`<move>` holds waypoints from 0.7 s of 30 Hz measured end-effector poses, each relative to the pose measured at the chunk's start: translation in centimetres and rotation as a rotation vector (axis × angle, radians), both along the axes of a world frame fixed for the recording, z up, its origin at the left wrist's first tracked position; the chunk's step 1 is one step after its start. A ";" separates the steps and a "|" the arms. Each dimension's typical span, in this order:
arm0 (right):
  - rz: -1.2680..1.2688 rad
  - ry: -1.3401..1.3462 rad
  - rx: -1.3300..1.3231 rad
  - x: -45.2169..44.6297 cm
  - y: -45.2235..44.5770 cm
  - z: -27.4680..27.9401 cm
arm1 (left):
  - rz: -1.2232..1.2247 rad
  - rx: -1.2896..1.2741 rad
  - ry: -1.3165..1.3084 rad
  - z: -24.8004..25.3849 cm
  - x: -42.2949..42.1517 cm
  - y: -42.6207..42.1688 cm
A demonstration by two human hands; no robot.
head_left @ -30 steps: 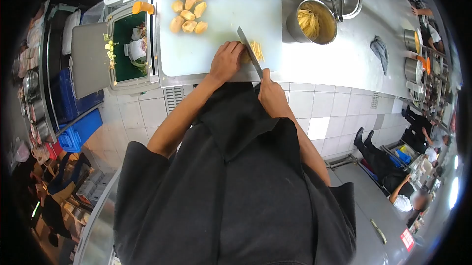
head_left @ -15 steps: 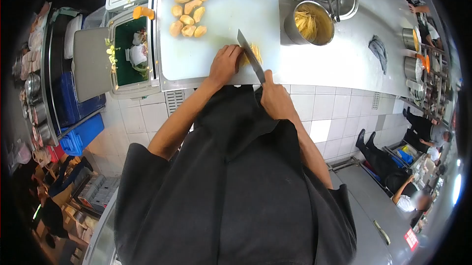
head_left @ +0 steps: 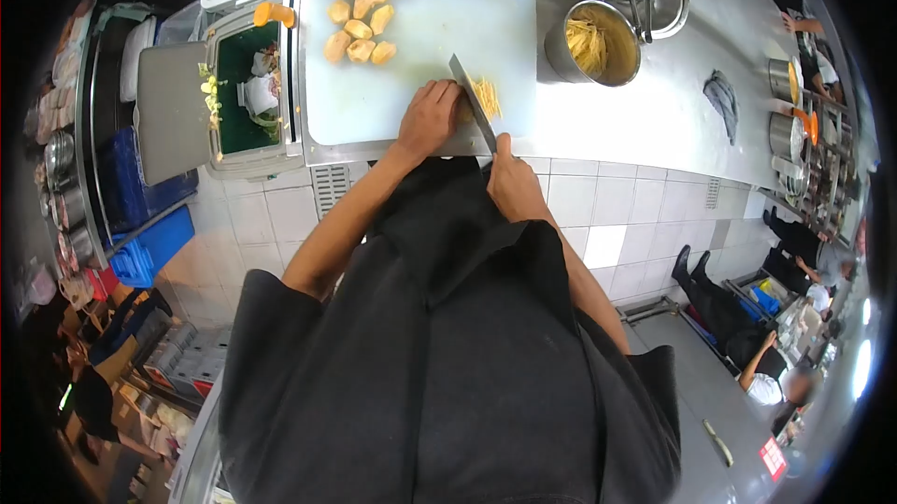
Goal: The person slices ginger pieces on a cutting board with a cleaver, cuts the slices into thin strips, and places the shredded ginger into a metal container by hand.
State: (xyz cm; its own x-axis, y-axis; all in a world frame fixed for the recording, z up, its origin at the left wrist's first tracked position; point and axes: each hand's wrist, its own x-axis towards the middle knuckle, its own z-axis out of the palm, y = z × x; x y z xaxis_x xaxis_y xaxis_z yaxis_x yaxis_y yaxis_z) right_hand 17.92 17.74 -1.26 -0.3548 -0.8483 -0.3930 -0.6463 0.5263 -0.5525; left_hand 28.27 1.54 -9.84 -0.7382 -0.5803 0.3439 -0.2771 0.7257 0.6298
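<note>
My right hand (head_left: 512, 179) is closed round the handle of a kitchen knife (head_left: 475, 102), its blade pointing away from me over a white cutting board (head_left: 420, 37). Curled fingers of my left hand (head_left: 432, 119) press a yellowish piece, which looks like peeled potato, to the board beside the blade; the hand mostly hides it. Thin yellow strips (head_left: 485, 96) lie just right of the knife. At the board's far left sit several peeled, potato-like pieces (head_left: 364, 6).
Right of the board stands a steel pot (head_left: 565, 51) with yellow strips inside, beside a metal bowl (head_left: 677, 0) holding utensils. A grey cloth (head_left: 719, 102) lies farther right. Left of the board is a waste bin (head_left: 234, 160). Another person (head_left: 747, 345) is at the lower right.
The knife and my right hand have shifted slightly left, toward my left hand. More of the cut strips show right of the blade. My left hand stays on the piece.
</note>
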 end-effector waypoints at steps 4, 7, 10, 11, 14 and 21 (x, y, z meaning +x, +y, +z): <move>-0.008 0.018 0.035 -0.4 -0.2 0.0 | 0.045 0.114 0.083 0.4 -0.1 -0.4; -0.024 0.004 0.027 -0.6 0.0 -0.2 | 0.152 0.288 0.205 0.8 0.4 -0.2; -0.011 -0.003 0.011 -0.6 0.1 -0.1 | 0.162 0.179 0.113 1.1 0.8 0.3; -0.017 -0.011 0.025 -0.6 0.1 0.0 | 0.170 0.179 0.110 1.2 0.8 0.5; -0.006 -0.001 0.026 -0.6 -0.5 0.8 | 0.128 0.069 0.034 0.9 0.4 0.3; 0.025 0.055 0.181 0.3 -0.4 4.2 | 0.096 0.041 -0.071 1.3 0.3 0.4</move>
State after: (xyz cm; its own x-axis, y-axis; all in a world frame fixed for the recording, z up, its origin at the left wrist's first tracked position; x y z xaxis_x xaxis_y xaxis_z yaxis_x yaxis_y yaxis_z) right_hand 18.21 17.35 2.98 -0.3601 -0.7744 -0.5202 -0.6871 0.5974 -0.4136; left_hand 28.59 1.97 -8.50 -0.7003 -0.6619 0.2674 -0.3885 0.6676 0.6351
